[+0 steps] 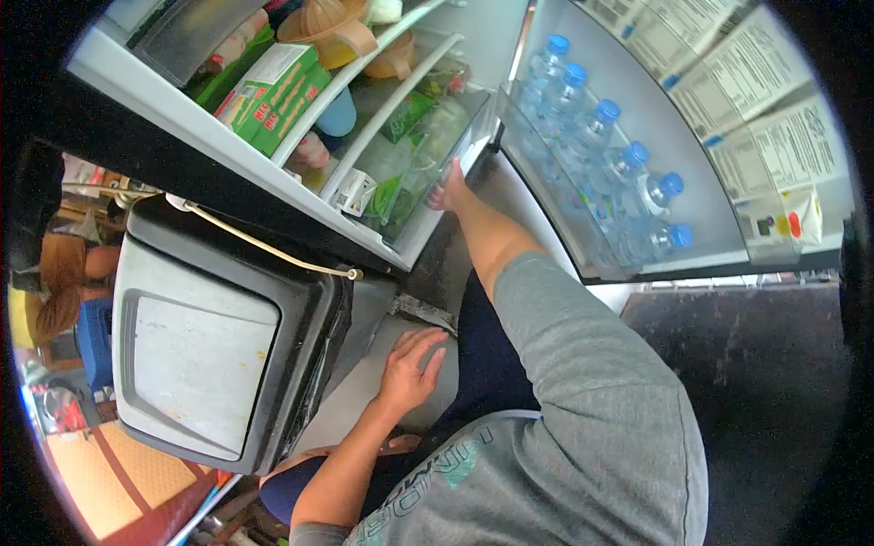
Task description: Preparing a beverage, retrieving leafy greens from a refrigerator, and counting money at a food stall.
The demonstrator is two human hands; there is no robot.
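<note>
An open refrigerator stands before me, its door swung out to the right. My right hand is at the front edge of the clear bottom drawer, its fingers partly hidden behind the rim. Green bags and leafy produce lie in and around that drawer, with a small white box near its left end. My left hand hangs above the floor near my knees, fingers apart, holding nothing. Higher up, a green box and an orange plastic juicer sit on a shelf.
Several water bottles with blue caps stand in the door rack, with cartons on the rack beyond. A grey and black bin-like container is left of my left hand. A dark surface lies right. A quilted tan panel shows at lower left.
</note>
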